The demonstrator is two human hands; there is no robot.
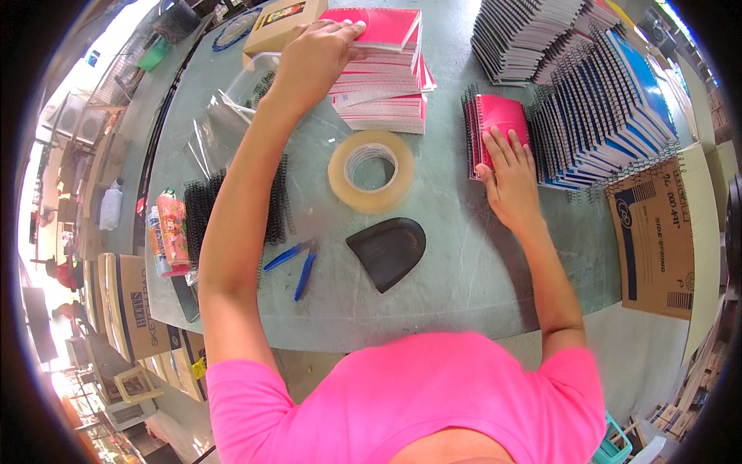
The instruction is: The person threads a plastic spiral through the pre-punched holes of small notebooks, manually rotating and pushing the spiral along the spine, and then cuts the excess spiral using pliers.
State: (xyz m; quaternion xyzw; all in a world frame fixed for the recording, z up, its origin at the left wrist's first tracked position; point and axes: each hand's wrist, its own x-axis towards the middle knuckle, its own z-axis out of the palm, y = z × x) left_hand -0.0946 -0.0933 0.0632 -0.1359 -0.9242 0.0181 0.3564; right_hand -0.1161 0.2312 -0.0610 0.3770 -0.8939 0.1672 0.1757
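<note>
My left hand (313, 63) is at the left side of a tall stack of unbound pink-covered notebooks (386, 29), its bent fingers over the top one's edge and its thumb lower at the side. Loose pages stick out unevenly lower in that stack. To the right, my right hand (510, 174) lies flat with fingers stretched on a pink spiral-bound notebook (498, 112). Black coils run along this notebook's left edge. Beside it stands a long leaning row of blue-covered spiral notebooks (603, 108).
Between my arms lie a tape roll (371, 172), blue-handled pliers (297, 263) and a dark rounded plate (389, 251). Black spiral coils (212, 213) bunch by my left forearm, near a clear plastic bag (220, 135). A cardboard box (657, 240) borders the table's right side. More spiral notebooks (522, 39) stand far right.
</note>
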